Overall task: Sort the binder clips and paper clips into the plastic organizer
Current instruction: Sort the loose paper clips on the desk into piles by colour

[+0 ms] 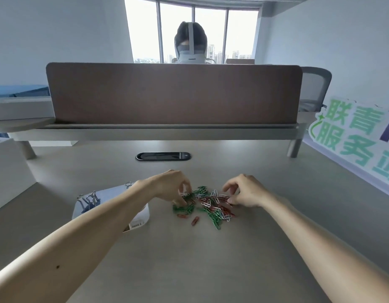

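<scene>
A loose pile of green, red and white paper clips (207,206) lies on the desk in front of me. My left hand (173,189) reaches into the pile's left side, fingertips pinched down on green clips. At the pile's right edge my right hand (246,191) has its fingertips pressed together on red and white clips. The clear plastic organizer (110,196) sits to the left, partly hidden under my left forearm, and several black binder clips (88,200) stand in its left end. A single red clip (195,220) lies apart, nearer to me.
A brown divider panel (173,95) closes off the far edge of the desk, and a person sits behind it. A black cable grommet (163,156) is set in the desktop. A white sign with green lettering (351,136) leans at the right, and a white box (7,162) stands at the left.
</scene>
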A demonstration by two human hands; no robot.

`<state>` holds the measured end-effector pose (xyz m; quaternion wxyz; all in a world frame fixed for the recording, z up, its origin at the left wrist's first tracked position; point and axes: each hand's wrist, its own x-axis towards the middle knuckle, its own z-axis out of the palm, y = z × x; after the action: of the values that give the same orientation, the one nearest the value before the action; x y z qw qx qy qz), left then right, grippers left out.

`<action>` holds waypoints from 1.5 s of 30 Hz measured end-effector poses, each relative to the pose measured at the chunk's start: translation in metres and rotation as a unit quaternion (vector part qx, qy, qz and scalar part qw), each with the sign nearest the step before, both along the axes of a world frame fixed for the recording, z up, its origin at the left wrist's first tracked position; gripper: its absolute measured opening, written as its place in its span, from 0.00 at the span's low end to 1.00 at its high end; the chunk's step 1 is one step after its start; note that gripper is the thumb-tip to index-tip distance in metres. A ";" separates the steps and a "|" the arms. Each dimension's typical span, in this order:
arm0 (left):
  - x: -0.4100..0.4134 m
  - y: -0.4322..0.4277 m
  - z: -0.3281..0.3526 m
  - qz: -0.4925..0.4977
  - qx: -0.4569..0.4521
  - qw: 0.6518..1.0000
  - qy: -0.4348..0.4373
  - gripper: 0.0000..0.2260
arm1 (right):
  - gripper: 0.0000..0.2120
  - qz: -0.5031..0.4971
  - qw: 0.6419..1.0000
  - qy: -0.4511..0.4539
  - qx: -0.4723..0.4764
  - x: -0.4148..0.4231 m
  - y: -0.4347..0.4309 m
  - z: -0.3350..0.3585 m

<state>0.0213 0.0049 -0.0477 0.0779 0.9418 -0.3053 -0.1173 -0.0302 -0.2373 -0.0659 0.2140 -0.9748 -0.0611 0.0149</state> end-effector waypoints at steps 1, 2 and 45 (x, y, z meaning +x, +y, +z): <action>0.001 -0.002 0.000 0.000 -0.010 1.000 -0.004 0.18 | 0.15 -0.004 1.000 0.000 0.003 0.001 -0.004 -0.001; 0.001 -0.004 0.000 0.002 -0.031 0.999 -0.017 0.18 | 0.16 -0.008 1.000 -0.005 0.007 0.002 -0.005 -0.002; 0.062 -0.061 -0.028 -0.006 -0.117 0.993 0.013 0.06 | 0.18 0.017 0.999 0.022 0.021 0.031 -0.012 -0.008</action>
<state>0.0830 -0.0563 -0.0761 0.1904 0.9227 -0.3219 -0.0935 0.0010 -0.2488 -0.0736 0.2350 -0.9684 -0.0736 0.0387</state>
